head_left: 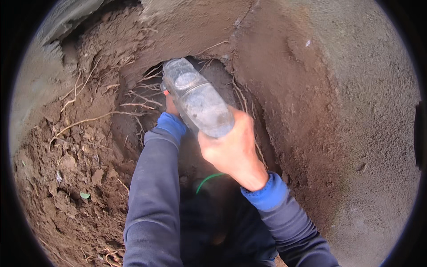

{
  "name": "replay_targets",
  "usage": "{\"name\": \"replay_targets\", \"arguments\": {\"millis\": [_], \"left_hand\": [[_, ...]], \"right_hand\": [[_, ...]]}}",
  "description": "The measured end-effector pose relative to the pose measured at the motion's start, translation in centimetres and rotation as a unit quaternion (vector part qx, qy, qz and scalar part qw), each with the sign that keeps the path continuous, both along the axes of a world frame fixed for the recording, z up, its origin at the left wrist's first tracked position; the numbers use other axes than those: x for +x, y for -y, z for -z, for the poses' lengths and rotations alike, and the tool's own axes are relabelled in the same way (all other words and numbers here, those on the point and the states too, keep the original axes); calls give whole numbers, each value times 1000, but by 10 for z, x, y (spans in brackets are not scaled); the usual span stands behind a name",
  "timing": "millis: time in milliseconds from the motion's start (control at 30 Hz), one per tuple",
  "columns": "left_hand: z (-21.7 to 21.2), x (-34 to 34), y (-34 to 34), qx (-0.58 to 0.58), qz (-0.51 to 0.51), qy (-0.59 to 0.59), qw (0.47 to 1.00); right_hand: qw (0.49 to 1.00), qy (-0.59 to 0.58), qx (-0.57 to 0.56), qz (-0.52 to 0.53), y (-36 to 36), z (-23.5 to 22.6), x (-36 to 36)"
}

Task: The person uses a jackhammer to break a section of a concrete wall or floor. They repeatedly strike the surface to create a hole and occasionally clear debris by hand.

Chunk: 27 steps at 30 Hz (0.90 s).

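A bulky, dust-covered grey hammer drill (202, 104) points away from me into a hole dug in brown earth. My right hand (235, 149) is closed around its rear end, the fingers partly hidden beneath the body. Farther forward, my left hand (171, 105) grips the drill's left side near the front; most of that hand is hidden by the tool and the blue cuff. The tip of the drill cannot be seen. A green cord (209, 179) curves below my right hand, between my forearms.
Thin roots (140, 104) stick out of the hole's left side. Loose, crumbly soil (66, 178) with a small green leaf (85, 195) lies at left. A rough grey wall (378, 133) rises on the right, its lower part stained with earth. Broken concrete (66, 20) overhangs the upper left.
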<state>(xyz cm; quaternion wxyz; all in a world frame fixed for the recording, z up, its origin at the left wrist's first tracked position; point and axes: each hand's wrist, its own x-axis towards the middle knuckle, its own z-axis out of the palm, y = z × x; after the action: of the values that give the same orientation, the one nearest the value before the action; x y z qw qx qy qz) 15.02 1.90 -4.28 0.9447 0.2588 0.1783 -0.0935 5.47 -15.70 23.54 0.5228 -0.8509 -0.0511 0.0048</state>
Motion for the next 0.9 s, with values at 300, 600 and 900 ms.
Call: {"name": "replay_targets", "arguments": {"millis": [300, 600, 900], "left_hand": [[-40, -29, 6, 788, 280, -148, 527], [-108, -63, 18, 811, 343, -166, 444], [-142, -43, 7, 889, 356, -50, 283]], "right_hand": [[934, -199, 259, 142, 73, 101, -69], [778, -280, 493, 271, 62, 108, -129], [623, -383, 621, 283, 55, 155, -130]]}}
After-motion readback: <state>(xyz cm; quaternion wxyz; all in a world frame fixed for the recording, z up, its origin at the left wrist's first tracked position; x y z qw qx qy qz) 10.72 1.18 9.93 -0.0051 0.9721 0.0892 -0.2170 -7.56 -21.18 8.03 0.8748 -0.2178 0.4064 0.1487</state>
